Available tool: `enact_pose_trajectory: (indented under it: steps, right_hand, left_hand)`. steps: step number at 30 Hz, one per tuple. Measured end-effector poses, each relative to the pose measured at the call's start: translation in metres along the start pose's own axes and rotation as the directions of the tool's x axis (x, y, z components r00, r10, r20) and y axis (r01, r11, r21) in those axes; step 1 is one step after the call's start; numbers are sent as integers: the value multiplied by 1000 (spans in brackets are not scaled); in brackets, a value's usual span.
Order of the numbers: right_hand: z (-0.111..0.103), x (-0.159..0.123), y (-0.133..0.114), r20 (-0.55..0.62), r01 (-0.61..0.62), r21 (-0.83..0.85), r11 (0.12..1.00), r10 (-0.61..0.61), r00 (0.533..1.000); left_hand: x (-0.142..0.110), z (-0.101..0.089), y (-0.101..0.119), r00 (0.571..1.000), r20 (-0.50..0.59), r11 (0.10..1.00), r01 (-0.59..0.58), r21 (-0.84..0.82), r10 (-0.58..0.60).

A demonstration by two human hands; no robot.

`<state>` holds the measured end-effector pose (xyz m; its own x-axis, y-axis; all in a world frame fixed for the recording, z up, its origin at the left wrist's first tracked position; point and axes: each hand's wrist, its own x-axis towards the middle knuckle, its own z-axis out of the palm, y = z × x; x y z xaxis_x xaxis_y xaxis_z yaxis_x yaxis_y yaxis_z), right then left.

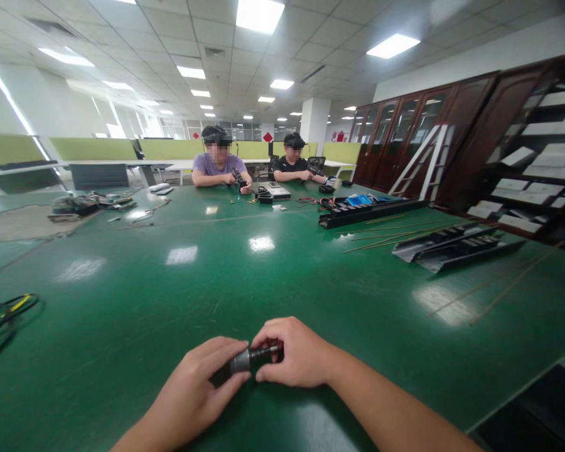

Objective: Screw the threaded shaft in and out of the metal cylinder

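A small dark cylindrical part (pixel 248 360) with a grey metal body lies just above the green table (pixel 179 295), held between both hands near the front edge. My left hand (pixel 195 389) is closed round its left end, thumb under it. My right hand (pixel 294 353) pinches the thinner right end with thumb and fingers. Most of the part is hidden by my fingers.
Black and yellow cables (pixel 2 317) lie at the left edge. Long black trays (pixel 367 210) and thin rods (pixel 395 235) sit at the right. Two people (pixel 219 166) work at the far end with tools. Dark wooden cabinets (pixel 452 138) line the right wall.
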<state>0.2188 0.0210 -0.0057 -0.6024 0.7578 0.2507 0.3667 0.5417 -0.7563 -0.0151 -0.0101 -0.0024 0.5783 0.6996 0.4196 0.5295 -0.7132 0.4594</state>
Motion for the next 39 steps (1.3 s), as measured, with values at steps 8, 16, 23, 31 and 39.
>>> enact_pose_trajectory:
  steps: [8, 16, 23, 31, 39]
  right_hand:
    - [1, 1, -1, 1, -32, 38, 999, 32, 999]
    - [3, 3, 1, -23, -87, 12, 996, 87, 996]
    - [4, 3, 2, -28, -77, 7, 997, 77, 997]
    - [3, 3, 1, -32, -84, 15, 996, 85, 996]
    - [1, 3, 1, -30, -100, 40, 994, 101, 994]
  left_hand:
    - [3, 6, 2, 992, -12, 992, 122, 8, -122]
    - [2, 7, 9, 977, -6, 976, 213, 35, -213]
    - [5, 7, 11, 972, -3, 970, 236, 57, -236]
    - [5, 6, 12, 970, 3, 969, 241, 57, -242]
    - [6, 6, 11, 971, -5, 968, 238, 80, -238]
